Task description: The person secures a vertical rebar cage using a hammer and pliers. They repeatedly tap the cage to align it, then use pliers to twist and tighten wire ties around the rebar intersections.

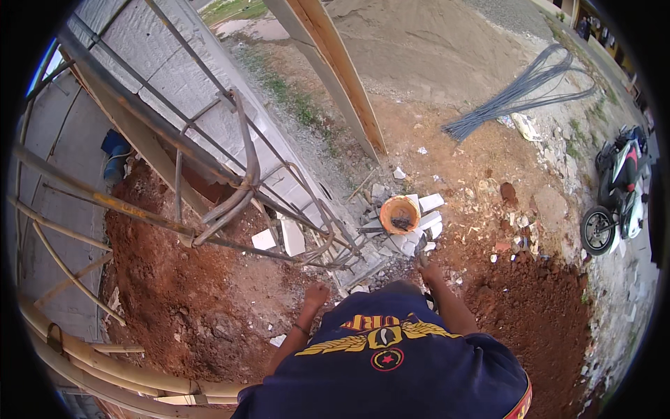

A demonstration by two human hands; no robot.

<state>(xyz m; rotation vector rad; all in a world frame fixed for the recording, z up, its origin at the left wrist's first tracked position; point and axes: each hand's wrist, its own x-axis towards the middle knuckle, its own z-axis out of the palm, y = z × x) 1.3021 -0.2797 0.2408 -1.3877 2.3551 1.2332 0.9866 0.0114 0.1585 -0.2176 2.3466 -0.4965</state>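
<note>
My right hand [428,271] is closed around the handle of what looks like a trowel [421,244]. Its grey blade points away from me, towards the rubble. Just beyond it an orange bucket [400,214] stands among broken white block pieces [430,202], with some dark grey material inside. My left hand [317,294] is curled closed, with nothing visible in it. It hangs over the ground near the foot of a tied rebar cage [244,185] and beside the low end of a pale block wall [237,91].
Bamboo poles [91,356] and rebar cross the left side. A wooden board [342,77] leans beyond the wall. Farther off lie a sand pile [426,42] and a bundle of steel rods [509,98]. A motorcycle [618,188] stands far right, past red soil [530,314].
</note>
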